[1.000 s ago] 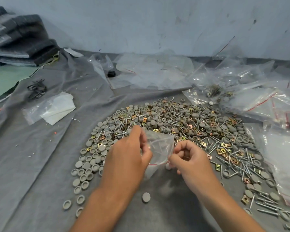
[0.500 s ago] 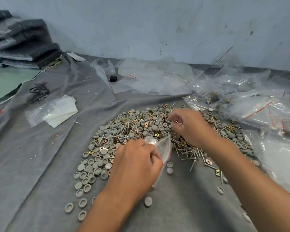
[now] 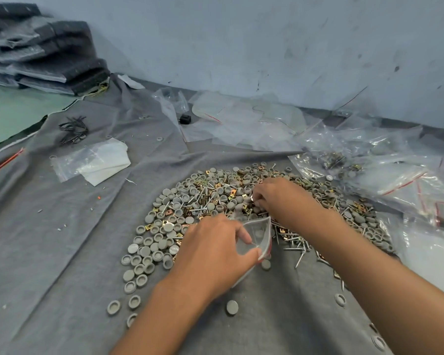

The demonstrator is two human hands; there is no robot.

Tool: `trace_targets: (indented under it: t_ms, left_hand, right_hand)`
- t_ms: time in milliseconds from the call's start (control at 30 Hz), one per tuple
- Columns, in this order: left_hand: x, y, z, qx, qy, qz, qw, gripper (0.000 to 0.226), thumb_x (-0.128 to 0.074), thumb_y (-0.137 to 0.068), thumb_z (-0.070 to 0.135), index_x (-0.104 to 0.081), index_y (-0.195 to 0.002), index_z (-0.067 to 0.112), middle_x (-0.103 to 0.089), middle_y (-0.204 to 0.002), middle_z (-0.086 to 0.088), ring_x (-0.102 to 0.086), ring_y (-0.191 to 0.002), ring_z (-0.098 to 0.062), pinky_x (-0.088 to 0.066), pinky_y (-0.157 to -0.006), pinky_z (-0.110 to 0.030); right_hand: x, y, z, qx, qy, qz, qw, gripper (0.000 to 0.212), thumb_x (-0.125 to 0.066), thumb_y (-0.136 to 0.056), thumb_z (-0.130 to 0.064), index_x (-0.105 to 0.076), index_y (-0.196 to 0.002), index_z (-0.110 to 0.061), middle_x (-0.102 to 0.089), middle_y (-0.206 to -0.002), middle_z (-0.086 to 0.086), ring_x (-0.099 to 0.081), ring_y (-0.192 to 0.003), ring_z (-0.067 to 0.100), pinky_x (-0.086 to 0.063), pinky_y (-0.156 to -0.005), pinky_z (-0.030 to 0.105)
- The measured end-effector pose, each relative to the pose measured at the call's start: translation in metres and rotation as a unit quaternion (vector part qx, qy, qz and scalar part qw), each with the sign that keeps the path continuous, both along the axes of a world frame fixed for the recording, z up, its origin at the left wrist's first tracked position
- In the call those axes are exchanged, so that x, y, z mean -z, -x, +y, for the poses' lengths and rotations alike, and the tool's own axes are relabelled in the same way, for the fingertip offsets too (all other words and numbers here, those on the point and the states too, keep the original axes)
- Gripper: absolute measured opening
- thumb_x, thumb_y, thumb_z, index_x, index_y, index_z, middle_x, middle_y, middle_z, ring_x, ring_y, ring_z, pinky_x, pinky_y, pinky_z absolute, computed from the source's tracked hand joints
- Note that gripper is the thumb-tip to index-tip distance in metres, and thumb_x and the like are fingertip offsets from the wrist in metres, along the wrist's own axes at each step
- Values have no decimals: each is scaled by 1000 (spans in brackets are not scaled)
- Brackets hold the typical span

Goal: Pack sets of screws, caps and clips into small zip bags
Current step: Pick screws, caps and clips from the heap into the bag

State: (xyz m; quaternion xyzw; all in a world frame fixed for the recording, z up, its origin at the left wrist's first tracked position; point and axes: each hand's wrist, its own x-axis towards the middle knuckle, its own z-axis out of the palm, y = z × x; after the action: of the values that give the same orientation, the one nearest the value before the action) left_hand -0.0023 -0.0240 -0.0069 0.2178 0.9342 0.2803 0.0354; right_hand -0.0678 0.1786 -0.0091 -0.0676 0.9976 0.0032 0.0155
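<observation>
A wide heap of grey round caps (image 3: 164,226), silver screws (image 3: 296,240) and brass clips (image 3: 232,192) lies on the grey cloth (image 3: 62,252). My left hand (image 3: 215,249) holds a small clear zip bag (image 3: 258,235) with a red strip, its mouth held open with thumb and fingers at the heap's near edge. My right hand (image 3: 274,194) is just beyond the bag, fingers curled down into the heap and pinching small parts; which parts they are is hidden by the fingers.
Filled and empty zip bags (image 3: 385,170) pile up at the right and back. A flat bag with white paper (image 3: 95,162) and a tangle of black wire (image 3: 73,129) lie at the left. Folded grey fabric (image 3: 41,52) is stacked far left. Loose caps (image 3: 232,307) lie nearby.
My right hand left the bag's mouth, reached out over the heap, and now dips its fingers into the parts. My left hand keeps holding the bag, tilted more edge-on.
</observation>
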Motion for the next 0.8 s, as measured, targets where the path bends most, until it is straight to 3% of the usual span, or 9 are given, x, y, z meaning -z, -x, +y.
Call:
trace_targets:
  t_ms: [167, 267, 400, 600, 667, 800]
  left_hand:
    - [1, -1, 2, 2, 6, -4, 1000, 29, -63, -81, 66, -68, -97, 41, -55, -100, 18, -53, -101, -6, -42, -99, -36]
    - [2, 0, 3, 5, 13, -9, 1000, 28, -63, -82, 66, -67, -96, 42, -56, -102, 18, -54, -103, -7, -42, -100, -38]
    - [3, 0, 3, 10, 16, -10, 1000, 28, -63, -82, 66, -67, -97, 42, -54, -101, 19, -53, -102, -7, -41, -101, -39]
    - [3, 0, 3, 11, 19, -4, 1000, 30, -63, -82, 67, -68, -99, 42, -52, -98, 19, -52, -99, -7, -42, -100, -38]
    - [3, 0, 3, 11, 17, -3, 1000, 30, -63, -82, 67, -68, -99, 42, -53, -99, 19, -52, -98, -6, -42, -99, -37]
    - [5, 1, 1, 8, 10, -2, 1000, 30, -63, -83, 66, -68, -99, 41, -52, -97, 20, -50, -94, -4, -43, -97, -35]
  right_hand:
    - [2, -11, 2, -36, 22, -21, 999, 43, -56, -101, -29, -47, -143, -32, -54, -129, -3, -48, -123, 19, -46, -100, 38]
    - [1, -9, -1, -41, 21, -22, 999, 39, -63, -97, -35, -53, -134, -35, -55, -124, -5, -47, -121, 18, -46, -100, 39]
    - [3, -6, 2, -46, 42, 0, 998, 12, -60, -98, -34, -56, -109, -32, -56, -109, -11, -50, -108, 14, -46, -83, 34]
    - [7, -6, 9, -44, 35, 2, 998, 13, -57, -100, -33, -53, -112, -29, -55, -109, -11, -45, -102, 11, -37, -77, 31]
    - [6, -7, 9, -23, 84, -2, 996, 10, -57, -100, -30, -54, -110, -30, -56, -106, -13, -48, -96, 7, -39, -75, 29]
    - [-2, -13, 15, 38, 284, 3, 958, 9, -60, -99, -28, -56, -104, -34, -63, -94, -15, -60, -86, 0, -43, -69, 17]
